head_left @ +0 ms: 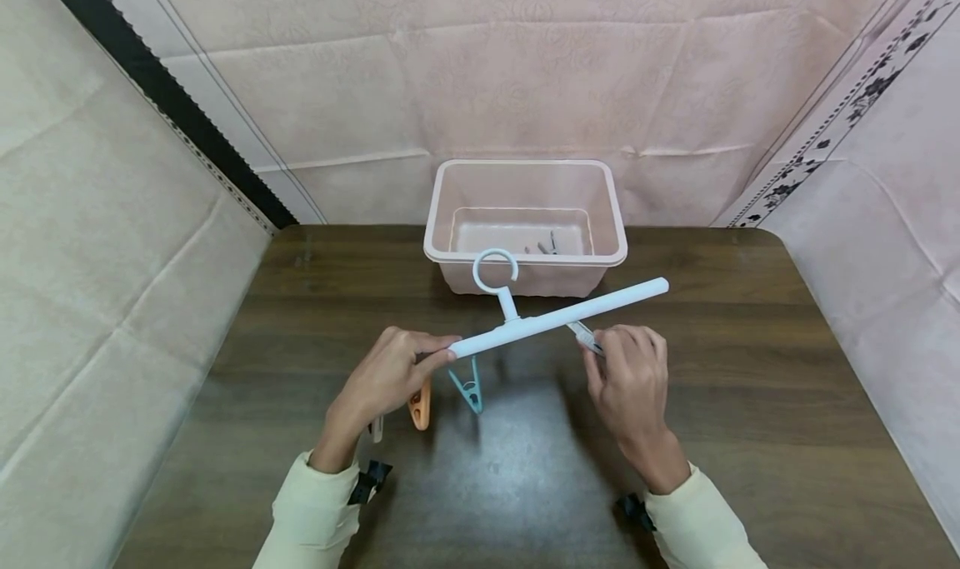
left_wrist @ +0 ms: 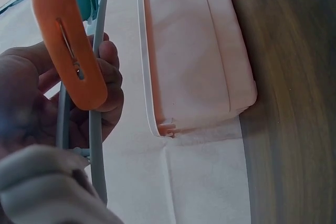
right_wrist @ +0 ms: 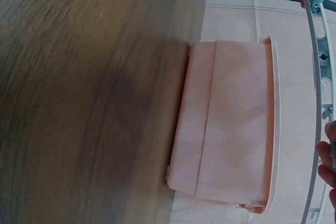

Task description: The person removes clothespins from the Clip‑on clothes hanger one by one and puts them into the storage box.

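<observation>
Fingers of the left hand [head_left: 386, 373] curl round the hanger [head_left: 558, 317]; the right hand [head_left: 628, 379] pinches a peg [head_left: 585, 336], near the tub [head_left: 525, 223].

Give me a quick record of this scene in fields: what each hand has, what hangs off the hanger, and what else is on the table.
Left hand: grips the left end of the white hanger bar
Right hand: pinches a pale clip under the bar
Hanging from bar: orange clip, teal clip
Bar tilt: right end higher
Hook: round, pointing toward the bin
Pink bin: at the table's far edge, a few small dark items inside
Table: dark wood
</observation>
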`<state>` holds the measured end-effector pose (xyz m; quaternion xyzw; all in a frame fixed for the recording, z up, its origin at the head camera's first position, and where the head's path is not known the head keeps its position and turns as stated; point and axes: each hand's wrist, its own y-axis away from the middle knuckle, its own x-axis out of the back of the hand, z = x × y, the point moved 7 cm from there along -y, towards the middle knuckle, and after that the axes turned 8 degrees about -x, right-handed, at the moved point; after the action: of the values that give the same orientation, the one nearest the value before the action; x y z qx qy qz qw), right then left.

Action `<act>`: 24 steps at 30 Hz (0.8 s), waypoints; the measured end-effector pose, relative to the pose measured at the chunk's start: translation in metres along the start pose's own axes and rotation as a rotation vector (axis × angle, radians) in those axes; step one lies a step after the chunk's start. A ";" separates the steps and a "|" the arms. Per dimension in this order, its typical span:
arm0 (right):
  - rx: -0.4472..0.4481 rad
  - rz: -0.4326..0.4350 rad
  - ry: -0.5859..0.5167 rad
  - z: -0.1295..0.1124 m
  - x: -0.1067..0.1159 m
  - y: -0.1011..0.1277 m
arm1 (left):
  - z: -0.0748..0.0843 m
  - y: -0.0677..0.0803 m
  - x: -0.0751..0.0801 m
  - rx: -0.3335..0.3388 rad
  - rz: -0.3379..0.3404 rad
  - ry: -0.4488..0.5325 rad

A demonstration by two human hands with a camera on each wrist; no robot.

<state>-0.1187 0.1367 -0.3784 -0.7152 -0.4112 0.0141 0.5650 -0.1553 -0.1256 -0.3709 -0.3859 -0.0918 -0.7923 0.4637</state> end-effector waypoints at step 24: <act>0.112 0.186 -0.040 0.000 0.004 0.004 | 0.000 -0.001 -0.005 -0.042 0.012 0.005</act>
<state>-0.1139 0.1392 -0.3802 -0.7173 -0.3527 0.1035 0.5919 -0.1552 -0.1218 -0.3739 -0.3941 -0.0716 -0.7921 0.4606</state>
